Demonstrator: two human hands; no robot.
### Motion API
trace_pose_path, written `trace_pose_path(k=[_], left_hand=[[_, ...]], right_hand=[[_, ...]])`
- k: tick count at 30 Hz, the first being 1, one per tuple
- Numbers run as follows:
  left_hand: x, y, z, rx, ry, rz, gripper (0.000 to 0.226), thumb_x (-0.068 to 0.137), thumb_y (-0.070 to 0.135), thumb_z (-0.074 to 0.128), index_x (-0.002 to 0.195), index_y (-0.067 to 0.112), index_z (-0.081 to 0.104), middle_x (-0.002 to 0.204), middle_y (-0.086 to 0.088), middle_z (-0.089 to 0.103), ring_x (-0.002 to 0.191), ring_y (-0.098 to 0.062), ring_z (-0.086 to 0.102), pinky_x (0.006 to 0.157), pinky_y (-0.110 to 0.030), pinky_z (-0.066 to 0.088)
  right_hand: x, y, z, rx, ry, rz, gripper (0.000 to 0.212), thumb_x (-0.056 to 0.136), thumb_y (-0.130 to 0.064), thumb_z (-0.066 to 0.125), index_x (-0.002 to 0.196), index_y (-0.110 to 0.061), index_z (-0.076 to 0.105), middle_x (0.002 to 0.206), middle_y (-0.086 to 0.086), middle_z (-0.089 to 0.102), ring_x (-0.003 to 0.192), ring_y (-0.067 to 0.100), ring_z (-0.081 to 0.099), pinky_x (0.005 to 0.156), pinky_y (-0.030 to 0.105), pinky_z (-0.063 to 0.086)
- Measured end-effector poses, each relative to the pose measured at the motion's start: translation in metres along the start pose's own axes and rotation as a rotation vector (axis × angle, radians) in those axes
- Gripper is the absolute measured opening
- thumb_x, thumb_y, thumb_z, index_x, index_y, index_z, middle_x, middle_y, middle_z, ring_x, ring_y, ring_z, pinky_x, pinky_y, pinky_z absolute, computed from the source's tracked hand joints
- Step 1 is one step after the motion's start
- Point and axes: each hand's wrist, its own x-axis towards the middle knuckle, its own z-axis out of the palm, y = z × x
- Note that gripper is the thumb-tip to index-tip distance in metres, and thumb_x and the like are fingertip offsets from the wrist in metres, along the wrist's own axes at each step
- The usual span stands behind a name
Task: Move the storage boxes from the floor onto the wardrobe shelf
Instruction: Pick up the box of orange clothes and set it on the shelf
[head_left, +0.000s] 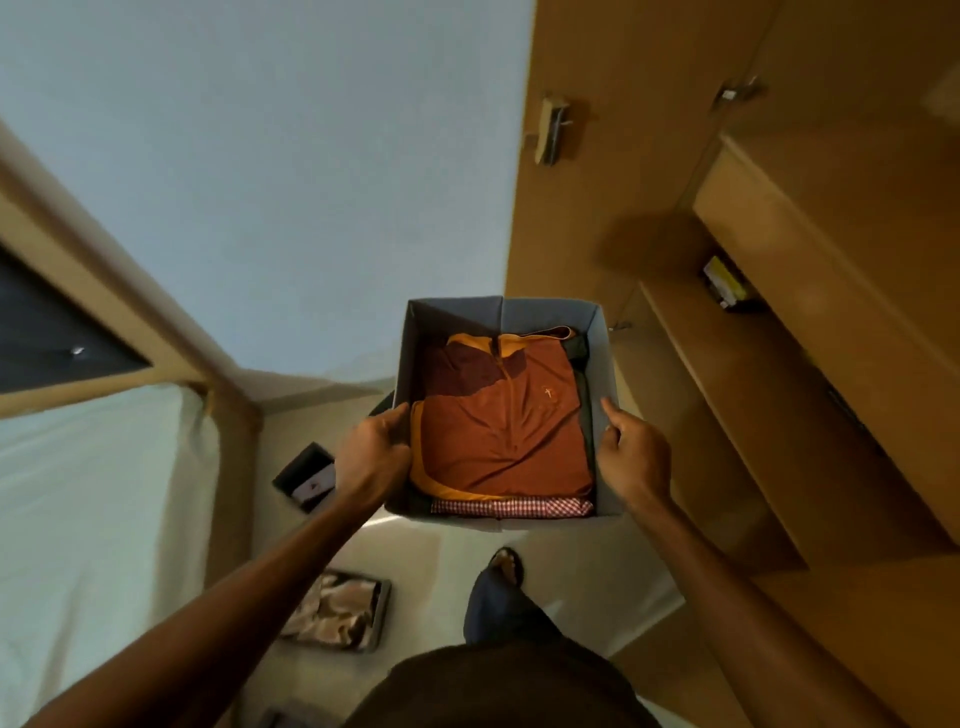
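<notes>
A person stands holding a grey fabric storage box (602, 364) out in front of their body, clear of the floor. The left hand (371, 457) grips the box's left wall near the closer corner, with the thumb hooked over the rim and the fingers wrapped down the outside. The right hand (631, 454) grips the opposite wall in the same way, thumb up on the rim and fingers curled against the outer side.

Between the two hands, inside the open box, lies a folded rust-orange shirt (504, 431) with yellow trim. A red-and-white checked garment (511, 506) shows under it at the edge nearest the person.

Just beyond the right hand stands an open wooden wardrobe (623, 156). Its bare shelf (753, 374) is close beside the held box.

Below and outside the left hand, two more boxes sit on the pale floor. One is a small dark box (306, 475). The other is a box of pale patterned cloth (337, 610), closer to the person. A bed with a white sheet (93, 519) lies farther out on that side. Beneath the held box, a sandalled foot (506, 564) shows on the floor.
</notes>
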Motion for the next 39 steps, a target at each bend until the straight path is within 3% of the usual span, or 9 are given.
trace_pose_path(k=[8,11,21,24,27,30,32,35,39], left_hand=[[0.137,0.147,0.028,0.008,-0.042,0.252,0.044,0.087,0.018,0.058,0.129,0.03,0.062,0.118,-0.01,0.07,0.105,-0.032,0.066,0.092,-0.04,0.053],[0.181,0.207,0.042,-0.005,-0.084,0.387,0.041,0.087,0.028,0.055,0.127,0.031,0.063,0.111,-0.013,0.073,0.097,-0.032,0.069,0.088,-0.04,0.055],[0.27,0.399,0.105,-0.045,-0.304,0.802,0.039,0.092,0.023,0.051,0.129,0.029,0.061,0.111,-0.01,0.073,0.09,-0.034,0.069,0.076,-0.034,0.056],[0.281,0.452,0.138,-0.097,-0.434,0.876,0.038,0.092,0.025,0.052,0.129,0.022,0.062,0.126,-0.007,0.066,0.111,-0.028,0.064,0.095,-0.037,0.053],[0.277,0.495,0.172,-0.073,-0.507,0.962,0.038,0.094,0.024,0.054,0.131,0.021,0.06,0.123,-0.009,0.067,0.097,-0.023,0.068,0.085,-0.03,0.053],[0.266,0.53,0.203,0.017,-0.472,1.074,0.038,0.092,0.023,0.054,0.129,0.025,0.062,0.114,-0.011,0.072,0.089,-0.028,0.068,0.08,-0.033,0.055],[0.26,0.55,0.227,0.046,-0.476,1.125,0.037,0.091,0.021,0.055,0.127,0.024,0.063,0.116,-0.011,0.071,0.097,-0.032,0.068,0.086,-0.036,0.054],[0.244,0.587,0.274,0.036,-0.535,1.208,0.034,0.091,0.019,0.054,0.123,0.024,0.066,0.117,-0.008,0.071,0.101,-0.031,0.068,0.086,-0.037,0.055],[0.216,0.637,0.332,0.047,-0.602,1.333,0.033,0.091,0.012,0.055,0.119,0.022,0.069,0.113,-0.008,0.072,0.098,-0.03,0.069,0.081,-0.035,0.055]], right_hand=[[0.123,0.015,-0.076,0.035,0.234,0.154,0.045,0.092,-0.007,0.046,0.135,-0.015,0.054,0.107,0.018,0.07,0.08,0.032,0.064,0.066,0.028,0.043],[0.158,0.023,-0.113,0.036,0.344,0.174,0.044,0.093,-0.008,0.045,0.135,-0.014,0.054,0.089,0.014,0.07,0.055,0.017,0.052,0.052,0.025,0.037],[0.224,0.07,-0.224,0.018,0.644,0.377,0.044,0.093,-0.006,0.045,0.136,-0.015,0.052,0.092,0.025,0.07,0.05,-0.002,0.035,0.059,0.024,0.035],[0.228,0.093,-0.251,0.001,0.727,0.446,0.045,0.092,-0.005,0.045,0.135,-0.015,0.054,0.07,0.014,0.068,0.045,0.003,0.041,0.048,0.023,0.031],[0.222,0.118,-0.276,-0.039,0.743,0.53,0.044,0.095,-0.005,0.045,0.137,-0.016,0.051,0.053,-0.009,0.046,0.041,0.009,0.037,0.041,0.021,0.024],[0.217,0.144,-0.294,-0.082,0.745,0.609,0.043,0.096,-0.006,0.044,0.137,-0.016,0.051,0.059,-0.007,0.053,0.043,0.007,0.035,0.043,0.019,0.021],[0.215,0.165,-0.304,-0.106,0.728,0.647,0.042,0.096,-0.006,0.045,0.136,-0.015,0.052,0.091,0.014,0.071,0.051,0.007,0.043,0.047,0.019,0.031],[0.212,0.207,-0.325,-0.072,0.752,0.713,0.04,0.095,-0.006,0.047,0.133,-0.011,0.056,0.131,0.014,0.06,0.103,0.031,0.063,0.087,0.034,0.052],[0.21,0.265,-0.358,-0.046,0.757,0.818,0.035,0.09,0.0,0.05,0.122,-0.003,0.064,0.124,0.021,0.063,0.112,0.038,0.059,0.096,0.044,0.049]])
